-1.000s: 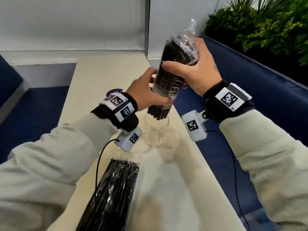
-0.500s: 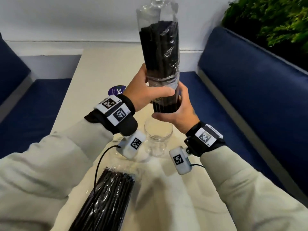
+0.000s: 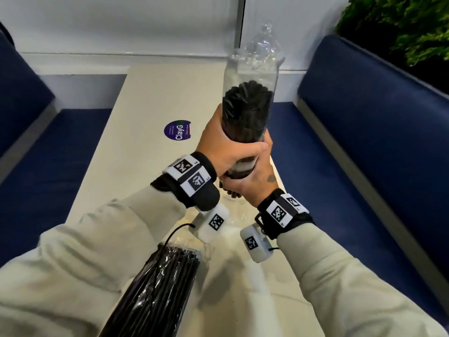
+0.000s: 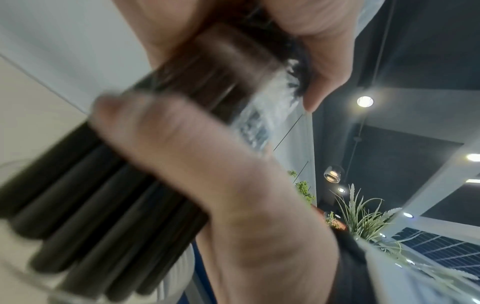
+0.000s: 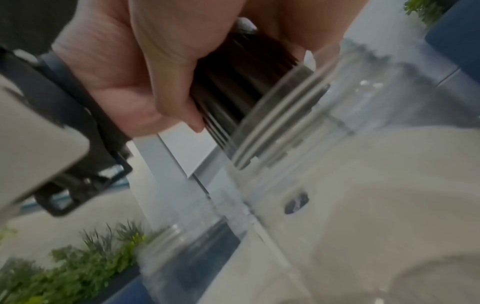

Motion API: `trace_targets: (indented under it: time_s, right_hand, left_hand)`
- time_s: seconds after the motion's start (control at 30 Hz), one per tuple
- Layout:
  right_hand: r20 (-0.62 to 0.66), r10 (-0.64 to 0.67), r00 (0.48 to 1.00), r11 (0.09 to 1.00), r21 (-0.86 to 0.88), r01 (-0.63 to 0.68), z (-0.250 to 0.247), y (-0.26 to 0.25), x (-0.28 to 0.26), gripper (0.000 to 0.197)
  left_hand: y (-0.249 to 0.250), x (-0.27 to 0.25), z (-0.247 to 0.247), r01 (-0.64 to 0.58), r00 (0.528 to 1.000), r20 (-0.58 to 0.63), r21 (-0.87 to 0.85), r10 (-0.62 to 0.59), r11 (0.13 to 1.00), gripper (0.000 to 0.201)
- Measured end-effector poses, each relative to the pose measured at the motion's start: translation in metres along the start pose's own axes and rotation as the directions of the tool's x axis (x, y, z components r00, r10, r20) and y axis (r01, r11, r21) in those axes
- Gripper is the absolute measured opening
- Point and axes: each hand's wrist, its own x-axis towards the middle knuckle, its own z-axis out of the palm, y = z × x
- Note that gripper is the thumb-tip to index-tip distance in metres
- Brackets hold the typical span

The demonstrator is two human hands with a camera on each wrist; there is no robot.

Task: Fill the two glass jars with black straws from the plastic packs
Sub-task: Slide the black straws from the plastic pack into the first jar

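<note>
I hold a clear plastic pack of black straws (image 3: 245,110) upright over a glass jar (image 3: 237,203) on the table. My left hand (image 3: 226,147) grips the pack's middle. Right under it, my right hand (image 3: 252,183) grips the lower end, where bare straw ends (image 3: 230,192) stick out at the jar's mouth. In the right wrist view the straws (image 5: 233,86) meet the jar's threaded rim (image 5: 280,115). The left wrist view shows the straw bundle (image 4: 91,195), blurred, between both hands. A second full pack (image 3: 158,288) lies near the table's front edge.
The cream table (image 3: 150,98) carries a round purple sticker (image 3: 177,131). Blue bench seats (image 3: 352,147) run along both sides, with green plants (image 3: 401,27) behind the right one. What looks like a second clear jar (image 5: 176,257) stands low in the right wrist view.
The pack has come down, so the bare straw ends now reach the jar's mouth. The right hand moved from the top of the pack to below the left hand.
</note>
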Motion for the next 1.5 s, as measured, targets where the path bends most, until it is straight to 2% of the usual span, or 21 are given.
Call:
trace_targets:
  time_s: [0.17, 0.23, 0.3, 0.37, 0.5, 0.63, 0.77, 0.83, 0.9, 0.97, 1.03, 1.07, 1.13, 1.23, 1.37, 1.5]
  right_hand:
    - [-0.008, 0.102, 0.995, 0.992, -0.075, -0.102, 0.005, 0.018, -0.012, 0.122]
    - [0.007, 0.133, 0.991, 0.990, -0.040, -0.133, 0.008, 0.019, -0.016, 0.120]
    - [0.005, 0.108, 0.994, 0.992, 0.067, -0.108, 0.007, 0.018, -0.015, 0.118]
    - [-0.030, 0.054, 0.998, 0.992, 0.113, -0.051, 0.002, 0.016, -0.011, 0.106]
    - [-0.021, 0.102, 0.995, 0.993, 0.062, -0.100, 0.005, 0.013, -0.007, 0.090]
    - [-0.022, 0.107, 0.994, 0.994, 0.029, -0.106, 0.009, 0.016, -0.012, 0.086]
    - [-0.001, 0.040, 0.999, 0.993, 0.111, -0.039, 0.000, 0.003, -0.003, 0.099]
    - [-0.001, -0.027, 1.000, 0.996, 0.081, 0.027, -0.009, -0.005, 0.005, 0.094]
    - [0.033, -0.027, 0.999, 0.999, -0.031, 0.028, -0.014, -0.013, 0.008, 0.081]
    - [0.056, 0.004, 0.998, 0.996, -0.086, 0.001, -0.015, -0.016, 0.005, 0.074]
    - [0.060, 0.025, 0.998, 0.992, -0.128, -0.017, -0.013, -0.016, 0.000, 0.071]
    - [0.055, 0.023, 0.998, 0.991, -0.132, -0.016, -0.013, -0.016, -0.003, 0.068]
    - [0.022, 0.016, 1.000, 0.993, -0.116, -0.013, -0.014, -0.016, -0.004, 0.059]
    - [-0.026, 0.002, 1.000, 0.985, -0.175, -0.007, -0.016, -0.021, 0.001, 0.046]
    - [-0.047, 0.051, 0.998, 0.977, -0.205, -0.059, -0.017, -0.024, 0.011, 0.045]
    - [-0.048, 0.034, 0.998, 0.978, -0.205, -0.043, -0.018, -0.029, 0.016, 0.036]
  left_hand:
    - [-0.021, -0.002, 0.004, 0.015, 0.998, 0.055, 0.052, -0.018, 0.999, 0.078]
    - [-0.032, -0.007, 0.005, 0.035, 0.997, 0.065, 0.057, -0.039, 0.998, 0.079]
    - [-0.041, -0.011, 0.007, 0.039, 0.996, 0.074, 0.061, -0.044, 0.997, 0.081]
    - [-0.047, -0.015, 0.010, 0.033, 0.995, 0.095, 0.062, -0.039, 0.998, 0.085]
    - [-0.049, -0.016, 0.010, 0.055, 0.994, 0.097, -0.011, -0.054, 0.998, 0.088]
    - [-0.042, -0.017, 0.009, 0.048, 0.994, 0.101, -0.056, -0.042, 0.997, 0.079]
    - [-0.044, -0.017, 0.006, -0.024, 0.994, 0.101, -0.092, 0.034, 0.995, 0.086]
    - [-0.045, -0.017, 0.004, -0.061, 0.989, 0.130, -0.071, 0.070, 0.996, 0.078]
    - [-0.044, -0.016, 0.002, -0.082, 0.981, 0.172, -0.072, 0.094, 0.994, 0.057]
    - [-0.041, -0.016, 0.001, -0.048, 0.985, 0.162, -0.097, 0.063, 0.994, 0.038]
    - [-0.044, -0.013, -0.001, -0.007, 0.994, 0.109, -0.058, 0.013, 0.998, 0.035]
    - [-0.046, -0.012, -0.002, -0.023, 0.998, 0.063, -0.002, 0.023, 1.000, 0.033]
    - [-0.045, -0.010, -0.004, -0.114, 0.993, -0.015, 0.116, 0.117, 0.987, 0.029]
    - [-0.034, -0.004, -0.009, -0.248, 0.965, -0.017, 0.251, 0.261, 0.936, 0.025]
    - [-0.023, 0.004, -0.011, -0.327, 0.941, 0.020, 0.302, 0.337, 0.896, 0.030]
    - [-0.018, 0.009, -0.013, -0.325, 0.940, 0.004, 0.311, 0.340, 0.893, 0.035]
